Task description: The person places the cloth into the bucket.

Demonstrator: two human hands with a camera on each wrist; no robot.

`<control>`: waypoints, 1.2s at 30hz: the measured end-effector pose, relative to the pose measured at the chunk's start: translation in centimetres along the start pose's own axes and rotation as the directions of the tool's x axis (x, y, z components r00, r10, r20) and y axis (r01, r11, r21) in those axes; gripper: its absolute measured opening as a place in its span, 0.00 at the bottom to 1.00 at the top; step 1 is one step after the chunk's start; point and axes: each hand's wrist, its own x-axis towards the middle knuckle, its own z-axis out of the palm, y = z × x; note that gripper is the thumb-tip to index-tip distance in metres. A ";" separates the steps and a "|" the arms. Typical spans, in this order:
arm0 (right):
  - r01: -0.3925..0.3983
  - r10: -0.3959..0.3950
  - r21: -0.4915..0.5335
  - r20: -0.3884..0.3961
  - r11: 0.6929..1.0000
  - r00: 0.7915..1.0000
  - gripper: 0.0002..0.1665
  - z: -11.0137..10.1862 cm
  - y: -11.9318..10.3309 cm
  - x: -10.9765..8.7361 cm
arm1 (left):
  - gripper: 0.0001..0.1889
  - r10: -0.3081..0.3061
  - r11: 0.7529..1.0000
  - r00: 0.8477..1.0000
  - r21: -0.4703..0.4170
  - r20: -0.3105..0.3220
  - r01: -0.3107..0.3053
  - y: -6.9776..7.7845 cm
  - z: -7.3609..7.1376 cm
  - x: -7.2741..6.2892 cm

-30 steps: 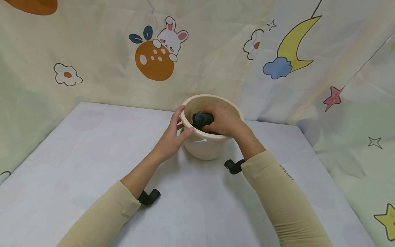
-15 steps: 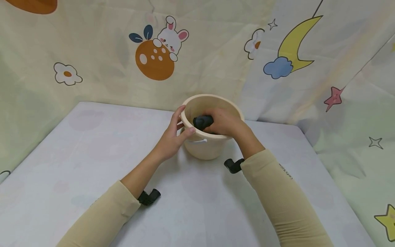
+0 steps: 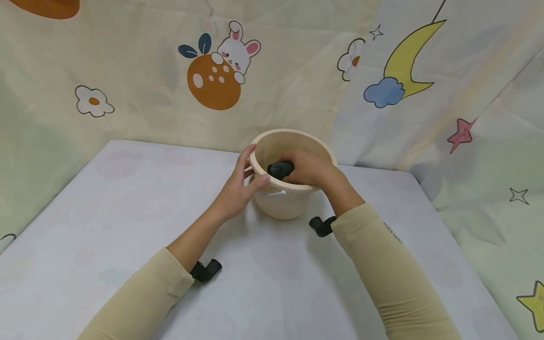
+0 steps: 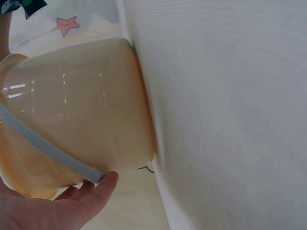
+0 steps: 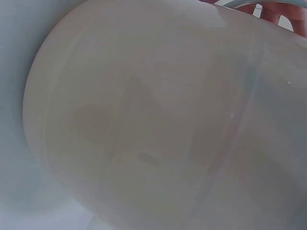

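Observation:
A cream plastic bucket [image 3: 280, 205] stands upright on the white tabletop near its back edge. My left hand [image 3: 233, 194] holds it by the left side, thumb at the near rim and fingers round the outer wall. In the left wrist view, fingers of that hand [image 4: 62, 208] touch the bucket by its pale handle [image 4: 50, 151]. My right hand [image 3: 309, 170] reaches inside over the rim and grips a dark navy, rounded thing [image 3: 279, 170]; its kind is unclear. The fingertips and the bucket's bottom are hidden. Only the outer wall [image 5: 144, 120] fills most of the right wrist view.
The white tabletop [image 3: 127, 212] extends around the bucket. Right behind it hangs a printed cloth backdrop [image 3: 289, 71]. Black wrist devices [image 3: 207, 271] stick out from both sleeves.
The right hand and the dark thing have sunk slightly lower into the bucket. My left hand and the bucket have stayed in place.

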 end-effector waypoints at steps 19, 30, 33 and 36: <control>-0.014 0.016 -0.050 0.041 0.999 0.999 0.27 -0.2 -0.1 0.0 | 0.43 -0.001 1.000 1.000 -0.013 0.000 0.001 -0.1 0.0 0.0; -0.015 0.017 -0.050 0.037 0.999 0.999 0.29 -0.5 -0.1 -0.3 | 0.43 -0.008 1.000 1.000 0.005 0.004 0.008 0.1 0.1 0.2; 0.030 -0.031 -0.041 -0.014 0.999 0.999 0.27 -0.4 0.0 -0.3 | 0.43 -0.013 1.000 1.000 0.021 0.006 0.013 0.2 0.0 0.1; 0.099 -0.102 -0.035 -0.126 0.994 0.987 0.25 -0.3 0.1 -0.4 | 0.43 -0.024 0.999 1.000 0.041 0.006 0.023 0.2 -0.1 0.1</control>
